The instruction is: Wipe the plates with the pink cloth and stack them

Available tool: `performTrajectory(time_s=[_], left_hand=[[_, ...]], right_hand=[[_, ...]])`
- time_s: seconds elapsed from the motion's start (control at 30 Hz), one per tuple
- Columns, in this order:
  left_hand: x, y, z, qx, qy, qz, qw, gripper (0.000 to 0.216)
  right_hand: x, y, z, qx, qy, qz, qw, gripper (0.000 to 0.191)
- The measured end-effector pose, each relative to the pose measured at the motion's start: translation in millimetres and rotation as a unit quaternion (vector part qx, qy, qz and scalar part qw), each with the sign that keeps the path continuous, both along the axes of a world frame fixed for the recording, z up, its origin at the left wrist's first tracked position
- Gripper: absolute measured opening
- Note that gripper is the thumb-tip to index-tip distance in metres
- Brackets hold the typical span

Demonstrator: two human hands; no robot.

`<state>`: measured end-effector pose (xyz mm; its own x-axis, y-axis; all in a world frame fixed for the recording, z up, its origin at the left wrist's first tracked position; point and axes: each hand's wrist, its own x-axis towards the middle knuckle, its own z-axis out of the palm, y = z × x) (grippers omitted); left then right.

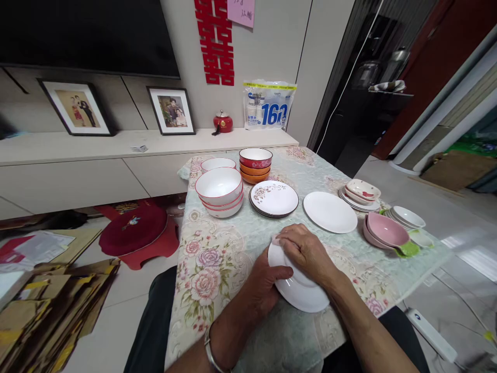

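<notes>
A white plate [306, 295] is tilted up just above the near part of the table, with its underside and foot ring towards me. My left hand [267, 280] grips its left side, thumb flat on the underside and fingers behind. My right hand [305, 251] is closed over the upper rim, its curled fingers pressed against the plate. A small pale patch shows by the right fingertips; I cannot tell whether it is cloth or rim. Beyond the hands lie a stack of flower-patterned plates [274, 199] and a plain white plate [330, 212].
Red-rimmed white bowls [219, 186] and a stack of red and orange bowls [255, 165] stand at the back left. Pink bowls [387, 230], small white bowls [407, 216] and patterned dishes [362, 191] sit along the right edge. A flowered tablecloth [209, 274] covers the table.
</notes>
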<state>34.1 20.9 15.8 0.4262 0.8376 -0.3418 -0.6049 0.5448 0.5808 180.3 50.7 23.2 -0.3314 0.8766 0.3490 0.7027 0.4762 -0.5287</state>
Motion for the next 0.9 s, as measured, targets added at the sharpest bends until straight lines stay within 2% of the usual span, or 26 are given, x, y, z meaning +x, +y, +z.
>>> performTrajectory(time_s=[0.13,0.33,0.43,0.57,0.67,0.73,0.8,0.9], left_hand=[[-1,-1,-2.9,-0.008,-0.003,0.037,0.999,0.061],[1,-4,-3.9,0.008,-0.022,0.066,0.998,0.073],[2,-4,-2.3,0.0,-0.013,0.043,0.999,0.068],[2,-5,-0.7,-0.008,0.003,0.018,1.0,0.056],[3,-5,-0.3,-0.007,0.006,0.016,1.0,0.044],[3,-4,0.2,0.007,0.002,0.009,1.0,0.041],[3,-3,0.7,0.01,0.007,0.007,1.0,0.04],[1,-1,0.0,-0.001,0.015,0.01,1.0,0.05]], right_hand=[[16,7,-3.2,-0.041,-0.079,-0.124,0.988,0.028],[26,7,-8.9,-0.034,-0.156,-0.21,0.965,0.03],[20,5,-9.5,0.001,-0.109,-0.164,0.98,0.029],[1,-3,0.1,0.025,-0.029,-0.002,0.999,0.026],[-12,-10,8.2,0.007,0.016,0.134,0.991,0.025],[-15,-12,9.7,0.001,0.03,0.182,0.983,0.024],[-13,-11,7.4,0.009,0.027,0.16,0.987,0.023],[-4,-3,1.0,0.013,0.0,0.049,0.999,0.024]])
